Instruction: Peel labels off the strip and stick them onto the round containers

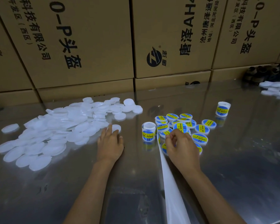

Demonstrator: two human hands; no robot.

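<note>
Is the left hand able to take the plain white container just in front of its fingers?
Probably yes: the left hand lies flat on the table, fingertips already touching the plain white container, with nothing between them.

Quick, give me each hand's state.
Left hand: open, fingers touching a plain white round container.
Right hand: fingers curled, pinching the white label strip.

Head camera looks forward and down, near the table point(136, 183).
</note>
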